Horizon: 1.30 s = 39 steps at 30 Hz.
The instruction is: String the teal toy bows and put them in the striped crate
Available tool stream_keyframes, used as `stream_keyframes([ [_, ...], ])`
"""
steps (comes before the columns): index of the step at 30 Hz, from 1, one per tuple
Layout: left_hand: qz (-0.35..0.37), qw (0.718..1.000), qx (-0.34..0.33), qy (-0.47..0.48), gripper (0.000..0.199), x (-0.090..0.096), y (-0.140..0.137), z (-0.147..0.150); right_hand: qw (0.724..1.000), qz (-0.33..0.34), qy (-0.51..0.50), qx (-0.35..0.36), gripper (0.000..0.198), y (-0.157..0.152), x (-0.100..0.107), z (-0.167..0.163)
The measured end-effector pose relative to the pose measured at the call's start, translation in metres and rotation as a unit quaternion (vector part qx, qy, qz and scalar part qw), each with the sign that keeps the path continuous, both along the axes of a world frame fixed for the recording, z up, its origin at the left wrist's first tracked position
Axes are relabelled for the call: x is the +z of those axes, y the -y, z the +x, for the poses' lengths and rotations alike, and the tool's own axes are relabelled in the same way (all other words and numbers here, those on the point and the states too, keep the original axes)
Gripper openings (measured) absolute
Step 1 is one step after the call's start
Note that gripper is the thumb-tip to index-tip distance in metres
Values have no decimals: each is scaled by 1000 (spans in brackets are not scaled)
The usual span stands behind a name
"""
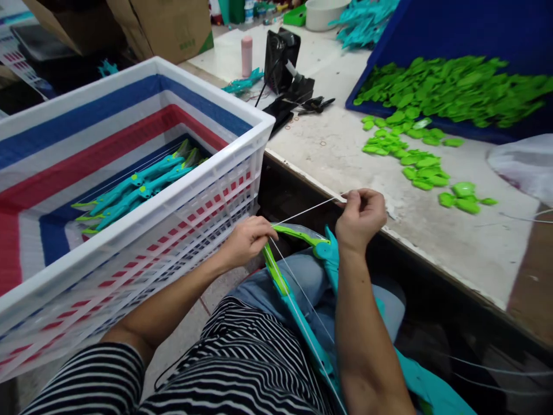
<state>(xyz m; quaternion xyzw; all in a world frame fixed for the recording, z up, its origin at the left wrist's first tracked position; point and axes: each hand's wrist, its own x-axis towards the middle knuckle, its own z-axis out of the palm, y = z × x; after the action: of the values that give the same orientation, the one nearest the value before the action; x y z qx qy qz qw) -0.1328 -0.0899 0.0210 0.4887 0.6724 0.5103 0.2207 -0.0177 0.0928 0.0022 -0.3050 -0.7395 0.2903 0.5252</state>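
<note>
Beyond cord (307, 210), illegible carton print (188, 44)

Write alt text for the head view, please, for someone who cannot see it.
The right hand holds a white string taut from the left hand, which grips green-tipped teal pieces. A white basket stands left; green parts spill from a blue bin, right.

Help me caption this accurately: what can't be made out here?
All in the head view:
Cord inside the right hand: hidden by its fingers.
Tip of the lower green piece: hidden by the left hand.
Whether the turquoise pieces join: right forearm hides it.
Blue bin's full extent: cut off by top and right edges.
Carton print: blurred, too small.
</note>
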Motion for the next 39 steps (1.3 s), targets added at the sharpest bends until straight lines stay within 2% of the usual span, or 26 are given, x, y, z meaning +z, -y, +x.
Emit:
stream_keyframes([
  [2, -29, 994, -29, 98, 14, 5, -9, -1, 998, 60, -22, 16, 11, 27, 10, 1],
  [3, -45, 985, -24, 167, 16, 8, -13, -3, 993, 106, -21, 45, 9, 45, 14, 0],
  [5, -64, 955, 13, 289, 19, 17, -19, -7, 977, 180, -4, 115, 8, 79, 15, -2],
  [7, -67, 941, 68, 325, 14, 29, -20, -12, 967, 206, 11, 149, 10, 101, 10, -5],
  [11, -58, 978, 118, 161, 3, 52, -11, -11, 971, 170, 21, 166, 9, 109, -8, -12],
  [13, -40, 981, 128, 138, 5, 55, -8, -5, 974, 141, 12, 174, 9, 107, -11, -15],
  [15, -21, 966, 145, 212, 7, 52, -9, 3, 978, 111, -4, 179, 9, 107, -10, -17],
  [17, -13, 938, 159, 307, 11, 45, -11, 8, 981, 77, -19, 175, 9, 106, -4, -16],
  [19, -18, 919, 154, 363, 15, 40, -13, 10, 986, 46, -32, 160, 10, 103, 3, -13],
  [25, -65, 910, 60, 405, 32, 43, -10, 5, 983, -36, -53, 173, 9, 92, 21, -13],
  [31, -52, 903, 71, 420, 29, 43, -11, 7, 964, -126, -55, 229, 15, 95, 18, -13],
  [35, -49, 893, 112, 433, 17, 43, -15, 11, 964, -114, -42, 235, 24, 97, 17, -7],
  [39, -57, 887, 124, 441, 12, 48, -19, 14, 969, -21, -33, 242, 15, 89, 24, -4],
])
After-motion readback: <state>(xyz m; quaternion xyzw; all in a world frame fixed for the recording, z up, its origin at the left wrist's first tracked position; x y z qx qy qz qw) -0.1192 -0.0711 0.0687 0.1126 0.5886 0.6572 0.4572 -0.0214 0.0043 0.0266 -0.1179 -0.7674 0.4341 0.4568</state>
